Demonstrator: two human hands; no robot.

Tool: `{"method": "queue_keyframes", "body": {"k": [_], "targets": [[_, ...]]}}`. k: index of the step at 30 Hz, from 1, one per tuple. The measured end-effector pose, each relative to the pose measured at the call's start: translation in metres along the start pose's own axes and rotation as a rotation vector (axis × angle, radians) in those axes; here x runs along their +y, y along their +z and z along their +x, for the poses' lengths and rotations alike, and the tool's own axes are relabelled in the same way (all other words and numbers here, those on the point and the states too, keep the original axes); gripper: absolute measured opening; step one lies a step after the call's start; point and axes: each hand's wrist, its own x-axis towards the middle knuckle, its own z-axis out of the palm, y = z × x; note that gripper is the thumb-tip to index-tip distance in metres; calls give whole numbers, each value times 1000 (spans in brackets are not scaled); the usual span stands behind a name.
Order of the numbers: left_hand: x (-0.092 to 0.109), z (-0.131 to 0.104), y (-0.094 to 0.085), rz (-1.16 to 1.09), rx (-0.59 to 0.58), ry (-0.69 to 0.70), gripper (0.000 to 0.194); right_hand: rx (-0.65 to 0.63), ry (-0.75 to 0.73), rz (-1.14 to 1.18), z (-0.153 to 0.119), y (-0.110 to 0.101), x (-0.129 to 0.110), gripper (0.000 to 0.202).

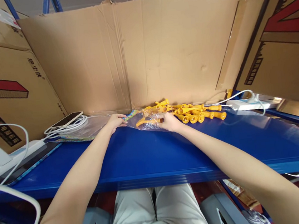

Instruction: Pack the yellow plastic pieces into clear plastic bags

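A clear plastic bag (153,125) with a colourful printed top strip lies between my hands on the blue shelf. My left hand (116,122) pinches the bag's left end by the printed strip. At the other end, my right hand (169,122) is closed around a yellow plastic piece (146,121) that shows through the film; my fingers partly hide its end. Just behind and to the right is a loose pile of yellow plastic pieces (190,114) with flared, hollow ends. Flat clear bags (94,127) with printed strips lie left of my left hand.
A phone (68,119) rests on a coiled white cable (79,124) at the left. Near it are a power strip (22,155) and a dark tablet-like device (33,162). Cardboard (171,48) walls the back and sides. Another white power strip (248,104) sits at the right.
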Motion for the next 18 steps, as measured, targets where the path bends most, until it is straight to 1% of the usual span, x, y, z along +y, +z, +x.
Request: {"method": "queue_keyframes", "body": {"k": [3,5,7,11,13,15,18], "targets": [[1,-2,1,-4,-11,-16,34,-31,55,127,0,0,-3,27],[1,-4,1,-4,-49,-10,35,-2,69,154,0,-1,-6,30],[2,-7,2,-29,-107,0,36,15,54,160,0,-3,-10,29],[4,-10,6,-105,-216,-1,36,-14,-22,206,-1,-6,-14,29],[5,-11,8,-134,-267,-2,37,-22,-37,226,-2,-7,-14,27],[5,-12,11,-152,-305,-4,37,-23,-35,243,-3,-6,-12,26],[5,-12,14,-175,-326,-6,35,-24,-15,260,-3,-3,-8,33]]}}
